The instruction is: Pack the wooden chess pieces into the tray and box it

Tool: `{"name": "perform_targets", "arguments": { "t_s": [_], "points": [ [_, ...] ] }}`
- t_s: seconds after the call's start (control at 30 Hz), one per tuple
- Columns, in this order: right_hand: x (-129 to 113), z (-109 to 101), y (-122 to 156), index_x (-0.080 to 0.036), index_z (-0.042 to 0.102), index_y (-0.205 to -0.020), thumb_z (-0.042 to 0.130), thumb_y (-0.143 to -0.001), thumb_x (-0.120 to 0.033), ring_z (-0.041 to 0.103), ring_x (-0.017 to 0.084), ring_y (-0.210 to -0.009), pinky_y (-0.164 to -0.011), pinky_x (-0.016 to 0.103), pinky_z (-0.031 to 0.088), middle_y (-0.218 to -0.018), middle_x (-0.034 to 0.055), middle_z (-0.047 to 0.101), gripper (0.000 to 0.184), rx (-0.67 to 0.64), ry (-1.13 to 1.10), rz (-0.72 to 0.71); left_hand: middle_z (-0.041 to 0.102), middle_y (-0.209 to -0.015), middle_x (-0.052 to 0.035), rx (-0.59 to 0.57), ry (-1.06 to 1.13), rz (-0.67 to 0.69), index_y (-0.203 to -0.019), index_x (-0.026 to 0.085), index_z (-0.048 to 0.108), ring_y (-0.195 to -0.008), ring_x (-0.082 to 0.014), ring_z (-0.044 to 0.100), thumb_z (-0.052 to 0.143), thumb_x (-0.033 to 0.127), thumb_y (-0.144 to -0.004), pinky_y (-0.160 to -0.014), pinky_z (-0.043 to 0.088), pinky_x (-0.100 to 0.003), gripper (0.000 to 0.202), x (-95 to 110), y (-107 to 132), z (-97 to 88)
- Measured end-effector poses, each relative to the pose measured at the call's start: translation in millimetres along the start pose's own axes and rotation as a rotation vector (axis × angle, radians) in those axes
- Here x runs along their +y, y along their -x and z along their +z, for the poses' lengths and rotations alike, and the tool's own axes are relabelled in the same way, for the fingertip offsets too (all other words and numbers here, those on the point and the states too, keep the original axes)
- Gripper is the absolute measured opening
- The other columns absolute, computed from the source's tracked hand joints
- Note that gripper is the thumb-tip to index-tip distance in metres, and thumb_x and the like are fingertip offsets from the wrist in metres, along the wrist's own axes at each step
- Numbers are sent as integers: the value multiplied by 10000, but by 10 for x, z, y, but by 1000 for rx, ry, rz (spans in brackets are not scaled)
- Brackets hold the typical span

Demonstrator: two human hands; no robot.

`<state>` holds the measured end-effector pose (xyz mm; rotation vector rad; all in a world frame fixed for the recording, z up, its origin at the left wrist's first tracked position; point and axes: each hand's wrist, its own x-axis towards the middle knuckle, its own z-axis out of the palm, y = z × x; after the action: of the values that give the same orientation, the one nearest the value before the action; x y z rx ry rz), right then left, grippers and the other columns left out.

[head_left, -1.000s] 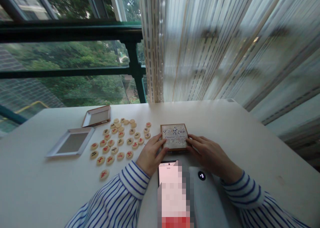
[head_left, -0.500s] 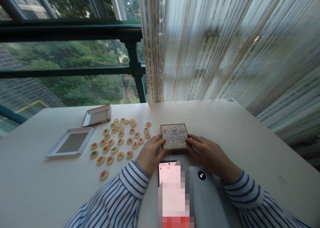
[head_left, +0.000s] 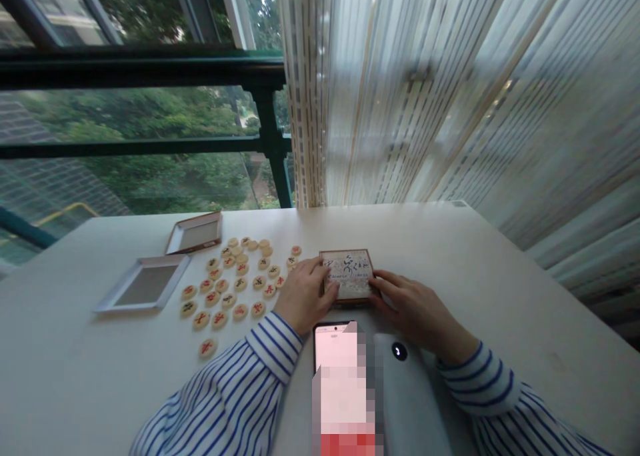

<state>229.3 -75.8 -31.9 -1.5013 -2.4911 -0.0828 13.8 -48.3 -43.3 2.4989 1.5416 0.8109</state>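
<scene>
A small square chess box (head_left: 349,273) with printed characters on its lid lies on the white table (head_left: 490,269) in front of me. My left hand (head_left: 305,295) grips its left side, fingers curled over the near left corner. My right hand (head_left: 413,309) holds its right side, fingers pressed against the edge. Several round wooden chess pieces (head_left: 235,286) with red and black characters lie scattered left of the box.
Two shallow open trays lie at the left: a white one (head_left: 145,287) and a brown-rimmed one (head_left: 196,232). A phone (head_left: 334,349) and a grey device (head_left: 407,389) lie near me. Window railing and striped curtains stand behind the table.
My left hand has slid forward over the box's left corner, covering more of the lid. The box has shifted slightly left. The right hand stays at its side.
</scene>
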Motion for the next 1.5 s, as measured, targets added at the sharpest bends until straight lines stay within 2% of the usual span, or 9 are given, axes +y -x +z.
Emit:
{"name": "perform_targets", "arguments": {
  "t_s": [0.17,0.3,0.4,0.57,0.7,0.9,1.13,1.33,1.5],
  "points": [
    [-11,-6,-2,-191,583,-1089,408,-881,-306,604,216,-958,-799,366,502,-1179,101,584,295,18,-10,-11,369,-1378,-193,-100,-46,40,-1242,77,452,-1281,-281,326,433,370,-843,-1036,294,-458,496,9,-215,97],
    [-13,-11,-5,-197,583,-1089,411,-879,-304,601,211,-961,-799,357,499,-1174,95,586,292,10,-10,-8,339,-1404,-169,-207,-58,23,-1282,83,417,-1307,-291,275,367,402,-865,-1045,262,-475,527,-33,-284,167],
    [-2,-12,0,-199,588,-1080,433,-869,-313,602,208,-956,-804,359,494,-1166,93,591,286,20,-29,-7,352,-1402,-146,-233,-48,8,-1295,104,407,-1304,-287,282,351,396,-870,-1040,265,-478,519,-79,-276,217],
    [25,51,-52,-187,594,-1063,428,-871,-295,576,203,-982,-851,372,465,-1132,88,609,275,79,-74,29,363,-1400,-130,-217,-25,18,-1301,126,404,-1308,-265,279,353,380,-870,-1041,269,-458,503,-130,-256,273],
    [49,182,-209,-127,519,-1189,388,-882,-271,481,227,-1139,-929,405,418,-1263,126,522,364,137,-99,77,365,-1400,-119,-212,-25,9,-1305,131,405,-1301,-276,289,350,382,-872,-1038,271,-472,503,-119,-251,283],
    [91,326,-416,-47,449,-1265,327,-896,-269,362,224,-1256,-1030,393,319,-1350,183,414,448,84,-137,38,392,-1384,-119,-171,-13,8,-1280,160,438,-1292,-272,310,374,372,-871,-1027,283,-498,465,-106,-231,289],
    [145,389,-411,-69,423,-1293,305,-901,-277,354,231,-1264,-1019,433,328,-1373,189,378,459,57,-179,22,365,-1400,-120,-161,-2,-2,-1287,165,427,-1302,-270,294,342,357,-885,-1019,290,-511,453,-99,-229,304],
    [123,382,-413,-58,417,-1298,306,-903,-285,353,227,-1264,-1026,417,317,-1374,188,378,468,51,-163,40,525,-1239,-159,31,-55,-53,-1133,105,547,-1157,-231,477,371,256,-871,-984,378,-405,350,-127,-159,279],
    [132,397,-418,-59,442,-1278,327,-894,-288,362,225,-1259,-1033,398,312,-1364,188,393,462,93,-212,48,611,-1076,-126,34,-88,-120,-1041,123,603,-1033,-231,546,393,248,-861,-923,423,-388,304,-169,-66,203]
  ]
}}
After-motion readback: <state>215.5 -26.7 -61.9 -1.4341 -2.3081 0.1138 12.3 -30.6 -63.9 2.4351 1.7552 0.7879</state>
